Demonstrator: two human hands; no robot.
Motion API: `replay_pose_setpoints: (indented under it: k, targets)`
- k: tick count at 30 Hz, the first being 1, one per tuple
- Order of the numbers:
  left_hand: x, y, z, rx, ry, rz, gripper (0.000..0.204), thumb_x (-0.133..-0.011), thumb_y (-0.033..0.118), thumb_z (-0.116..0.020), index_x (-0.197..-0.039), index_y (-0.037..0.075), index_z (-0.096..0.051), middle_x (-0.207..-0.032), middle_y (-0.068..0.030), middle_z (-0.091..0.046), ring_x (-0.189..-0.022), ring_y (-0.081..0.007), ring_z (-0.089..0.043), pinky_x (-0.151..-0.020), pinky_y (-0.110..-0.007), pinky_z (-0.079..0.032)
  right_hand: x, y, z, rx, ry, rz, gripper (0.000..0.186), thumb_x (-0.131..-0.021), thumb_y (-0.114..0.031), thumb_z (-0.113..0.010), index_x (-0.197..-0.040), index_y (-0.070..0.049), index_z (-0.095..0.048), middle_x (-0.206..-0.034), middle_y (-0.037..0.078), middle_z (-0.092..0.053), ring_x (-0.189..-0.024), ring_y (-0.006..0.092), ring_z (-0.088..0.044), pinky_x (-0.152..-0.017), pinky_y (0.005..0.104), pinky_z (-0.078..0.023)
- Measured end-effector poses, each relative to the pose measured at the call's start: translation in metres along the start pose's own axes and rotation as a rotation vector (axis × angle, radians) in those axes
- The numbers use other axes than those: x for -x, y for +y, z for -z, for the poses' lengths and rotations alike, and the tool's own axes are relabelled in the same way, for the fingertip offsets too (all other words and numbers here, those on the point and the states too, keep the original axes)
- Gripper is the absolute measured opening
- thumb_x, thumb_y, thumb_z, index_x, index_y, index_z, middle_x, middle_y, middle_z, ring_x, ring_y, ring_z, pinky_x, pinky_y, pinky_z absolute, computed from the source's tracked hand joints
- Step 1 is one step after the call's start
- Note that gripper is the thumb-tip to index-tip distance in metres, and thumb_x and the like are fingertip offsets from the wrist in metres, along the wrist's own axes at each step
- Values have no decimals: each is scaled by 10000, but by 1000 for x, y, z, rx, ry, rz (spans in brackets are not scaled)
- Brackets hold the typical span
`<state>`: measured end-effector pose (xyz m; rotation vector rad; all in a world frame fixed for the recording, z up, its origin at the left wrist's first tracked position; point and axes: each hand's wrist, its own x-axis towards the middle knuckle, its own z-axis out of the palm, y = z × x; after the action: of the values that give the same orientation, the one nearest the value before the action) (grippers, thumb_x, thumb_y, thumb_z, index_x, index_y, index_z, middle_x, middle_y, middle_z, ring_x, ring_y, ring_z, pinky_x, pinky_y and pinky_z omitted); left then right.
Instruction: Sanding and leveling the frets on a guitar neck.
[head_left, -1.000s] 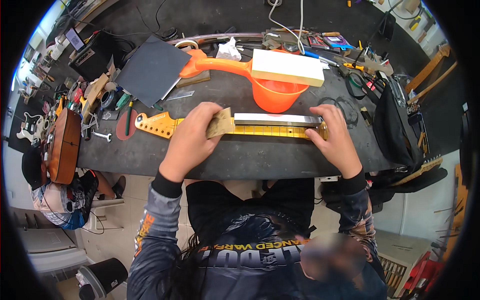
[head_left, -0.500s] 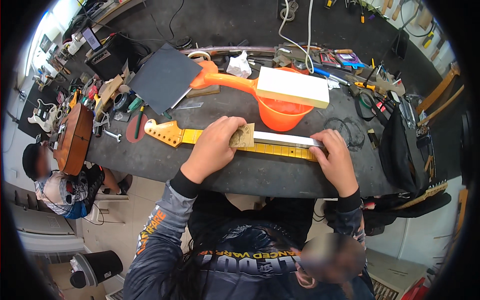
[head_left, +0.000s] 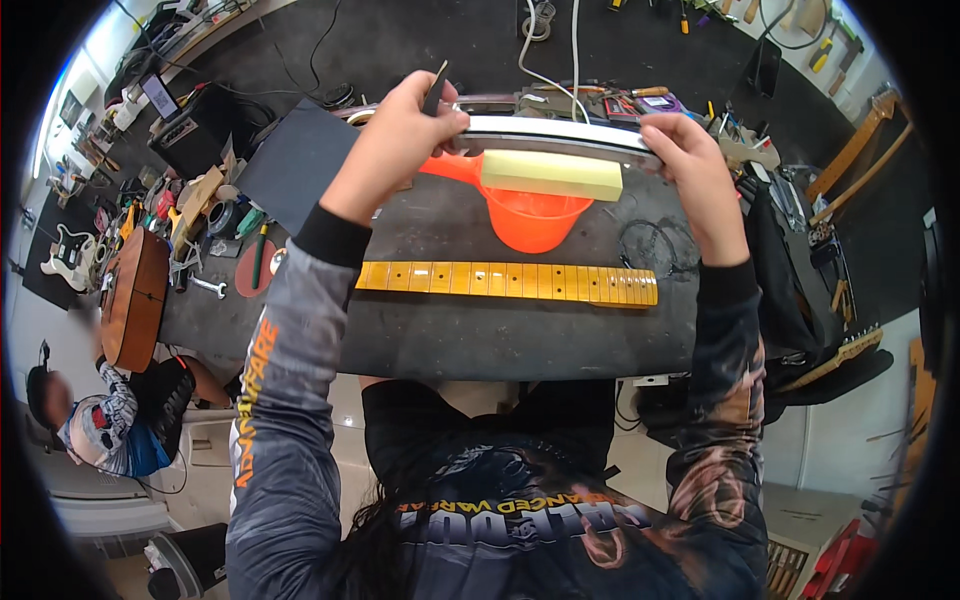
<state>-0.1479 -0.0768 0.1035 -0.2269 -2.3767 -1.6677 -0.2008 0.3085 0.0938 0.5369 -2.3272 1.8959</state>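
Note:
Raised above the bench, a long metal bar (head_left: 550, 131) with a pale top face is held at both ends. My left hand (head_left: 395, 135) closes on its left end and also has a small dark piece of sandpaper (head_left: 436, 90) between the fingers. On the right end, the fingers of my right hand (head_left: 692, 165) pinch the bar. Below lies a guitar neck (head_left: 500, 281) with a yellow maple fretboard, flat on the bench and touched by neither hand. My left forearm hides most of its headstock.
Behind the neck stands an orange dipper (head_left: 538, 232) with a pale yellow block (head_left: 550, 176) across its rim. A dark sheet (head_left: 290, 160), a wrench (head_left: 208, 288) and an acoustic guitar body (head_left: 136, 300) are on the left. A coiled cable (head_left: 655, 245) lies right. Another person (head_left: 110, 430) sits at left.
Both hands have lifted the bar off the fretboard, up and away from me. The sandpaper in my left hand has turned from its tan face to a dark edge-on view.

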Motion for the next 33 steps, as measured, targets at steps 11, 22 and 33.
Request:
replay_pose_setpoints:
  k: [11, 22, 33]
  targets:
    - [-4, -15, 3, -364, 141, -105, 372, -1140, 267, -885, -1305, -27, -728, -1042, -61, -792, -800, -120, -759, -734, -321, -619, 9, 41, -4, 163, 141, 89, 468, -1245, -327, -768, -1563, 14, -722, -1488, 122, -795, -1144, 151, -755, -954, 337, -615]
    - [181, -66, 69, 928, 161, 286, 873, -1258, 648, -363, -1521, -126, -672, -1048, -191, -787, -752, -294, -802, -670, -399, -665, 143, 64, -55, 799, -268, 301, 661, -974, -303, -990, -1529, -79, -708, -1474, 169, -659, -1426, 440, -613, -1213, 534, -482]
    - [242, -73, 38, 1061, 155, 188, 896, -1294, 725, -372, -1713, -47, -550, -1199, -143, -733, -1009, -332, -785, -876, -477, -643, 127, 86, -82, 784, -420, 436, 588, -898, -306, -1017, -1357, -50, -755, -1311, 172, -719, -1285, 431, -668, -1117, 539, -492]
